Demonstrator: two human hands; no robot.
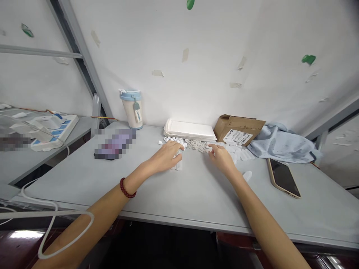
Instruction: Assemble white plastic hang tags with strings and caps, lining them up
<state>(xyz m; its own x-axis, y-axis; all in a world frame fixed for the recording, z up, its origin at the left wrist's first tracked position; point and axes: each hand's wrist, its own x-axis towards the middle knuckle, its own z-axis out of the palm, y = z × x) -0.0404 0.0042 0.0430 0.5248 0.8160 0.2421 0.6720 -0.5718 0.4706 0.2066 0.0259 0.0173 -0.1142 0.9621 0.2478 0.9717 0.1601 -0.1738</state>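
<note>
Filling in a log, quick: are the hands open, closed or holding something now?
Left hand: open, thumb apart from the fingers, beside small white pieces.
Right hand: fingers bent beside the pale loops; whether it grips anything cannot be told.

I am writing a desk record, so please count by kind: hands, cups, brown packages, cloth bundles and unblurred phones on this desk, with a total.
Hands: 2 (left hand, right hand)
Cup: 1
Brown package: 1
Cloth bundle: 1
Unblurred phone: 1
Total: 6
</note>
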